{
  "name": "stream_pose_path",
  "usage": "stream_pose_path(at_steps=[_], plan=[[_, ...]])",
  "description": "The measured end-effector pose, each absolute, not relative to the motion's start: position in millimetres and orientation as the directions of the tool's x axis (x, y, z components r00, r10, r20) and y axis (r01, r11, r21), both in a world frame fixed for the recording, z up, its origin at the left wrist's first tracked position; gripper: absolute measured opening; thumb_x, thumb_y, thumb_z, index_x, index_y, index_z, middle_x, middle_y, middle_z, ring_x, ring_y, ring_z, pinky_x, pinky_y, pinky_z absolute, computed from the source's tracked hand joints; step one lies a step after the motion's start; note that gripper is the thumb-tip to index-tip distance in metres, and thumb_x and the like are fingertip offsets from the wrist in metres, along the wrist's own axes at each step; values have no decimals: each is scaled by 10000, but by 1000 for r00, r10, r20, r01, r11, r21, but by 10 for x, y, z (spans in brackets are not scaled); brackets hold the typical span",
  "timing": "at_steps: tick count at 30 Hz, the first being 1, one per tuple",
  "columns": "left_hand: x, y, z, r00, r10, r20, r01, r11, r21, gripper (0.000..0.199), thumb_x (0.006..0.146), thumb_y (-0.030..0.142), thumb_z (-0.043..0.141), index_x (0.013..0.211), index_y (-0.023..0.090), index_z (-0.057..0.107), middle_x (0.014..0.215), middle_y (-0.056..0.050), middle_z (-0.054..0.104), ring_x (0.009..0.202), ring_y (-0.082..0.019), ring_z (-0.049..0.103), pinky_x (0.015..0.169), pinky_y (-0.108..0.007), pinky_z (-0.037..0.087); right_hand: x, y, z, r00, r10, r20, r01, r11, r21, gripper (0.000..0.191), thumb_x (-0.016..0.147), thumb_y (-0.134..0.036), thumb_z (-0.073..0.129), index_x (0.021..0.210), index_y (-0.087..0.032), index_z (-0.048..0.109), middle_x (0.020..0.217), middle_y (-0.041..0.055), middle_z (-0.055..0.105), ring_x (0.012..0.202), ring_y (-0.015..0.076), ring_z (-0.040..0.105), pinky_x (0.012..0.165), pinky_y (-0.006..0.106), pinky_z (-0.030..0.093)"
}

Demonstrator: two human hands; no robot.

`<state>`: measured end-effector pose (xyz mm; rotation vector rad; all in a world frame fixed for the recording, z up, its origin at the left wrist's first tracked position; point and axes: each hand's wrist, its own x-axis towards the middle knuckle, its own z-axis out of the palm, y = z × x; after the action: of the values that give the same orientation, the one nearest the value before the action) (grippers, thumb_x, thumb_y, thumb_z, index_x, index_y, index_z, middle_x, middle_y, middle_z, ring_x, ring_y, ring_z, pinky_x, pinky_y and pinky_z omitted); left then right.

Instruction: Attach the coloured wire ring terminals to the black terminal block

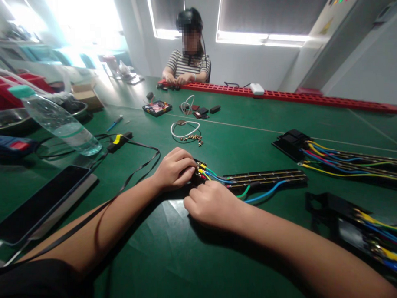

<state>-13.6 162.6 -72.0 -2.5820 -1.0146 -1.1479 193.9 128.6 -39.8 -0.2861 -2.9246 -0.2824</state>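
Observation:
Near the middle of the green table lies a long black strip [271, 179] with metal rails and blue, green and yellow wires joined to its left end. My left hand [176, 168] is closed around that wired end, its fingers bent over the black part. My right hand [215, 205] is curled just in front of the same end, close to the wire joints. Its fingertips face away from the camera, so what they hold is hidden. Beyond my hands are a small scatter of brass-coloured screws [194, 139] and a white cable loop [185, 130].
More wired black strips [348, 161] lie at the right, with another black wired part [350, 217] nearer. Left are a phone [40, 204], a water bottle [59, 121], a screwdriver [114, 123] and a black cord [139, 144]. Across the table a person [187, 62] sits behind a red rail [281, 94].

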Motion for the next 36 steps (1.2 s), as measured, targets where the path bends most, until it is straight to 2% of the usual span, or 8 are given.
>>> stream_pose_path(at_steps=[2, 8, 16, 24, 33, 36], plan=[[-129, 1621, -714, 464, 531, 709, 640, -754, 146, 152, 894, 198, 561, 1012, 176, 653, 954, -75, 646, 904, -209, 590, 856, -387, 501, 1922, 1252, -430, -977, 118, 178, 145, 978, 150, 209, 951, -150, 466, 783, -152, 590, 731, 89, 656, 612, 181, 578, 585, 298, 336], [-141, 1625, -728, 392, 581, 713, 671, -711, 210, 192, 897, 236, 555, 1062, 185, 639, 1018, -83, 669, 974, -225, 603, 913, -409, 504, 1910, 1209, -491, -984, 96, 151, 118, 982, 148, 201, 945, -142, 461, 806, -148, 605, 728, 91, 660, 631, 214, 620, 585, 311, 393], [-136, 1630, -712, 303, 648, 699, 706, -645, 292, 206, 927, 296, 520, 1007, 177, 668, 999, -83, 674, 954, -218, 609, 913, -396, 502, 1904, 1211, -496, -988, 96, 123, 109, 988, 106, 205, 957, -152, 467, 818, -143, 617, 730, 91, 657, 638, 209, 613, 584, 311, 407], [-179, 1733, -729, 152, 692, 706, 694, -583, 422, 220, 947, 305, 515, 999, 163, 674, 1001, -71, 685, 989, -209, 622, 933, -372, 498, 1900, 1209, -566, -991, 97, 96, 106, 990, 98, 197, 961, -145, 454, 843, -128, 610, 761, 95, 648, 663, 194, 611, 604, 310, 398], [-200, 1955, -681, -15, 739, 674, 626, -518, 582, 275, 948, 329, 500, 1039, 156, 692, 1038, -68, 714, 975, -192, 654, 850, -319, 526, 1882, 1201, -598, -991, 96, 90, 104, 991, 84, 163, 943, -138, 494, 842, -138, 622, 753, 81, 662, 652, 200, 621, 592, 309, 412], [-251, 2077, -674, -67, 759, 648, 644, -463, 608, 285, 937, 360, 519, 1021, 159, 702, 990, -58, 723, 934, -190, 663, 817, -311, 539, 1877, 1187, -586, -993, 97, 67, 102, 991, 85, 161, 943, -143, 497, 841, -136, 622, 756, 83, 663, 665, 211, 636, 590, 315, 412]])
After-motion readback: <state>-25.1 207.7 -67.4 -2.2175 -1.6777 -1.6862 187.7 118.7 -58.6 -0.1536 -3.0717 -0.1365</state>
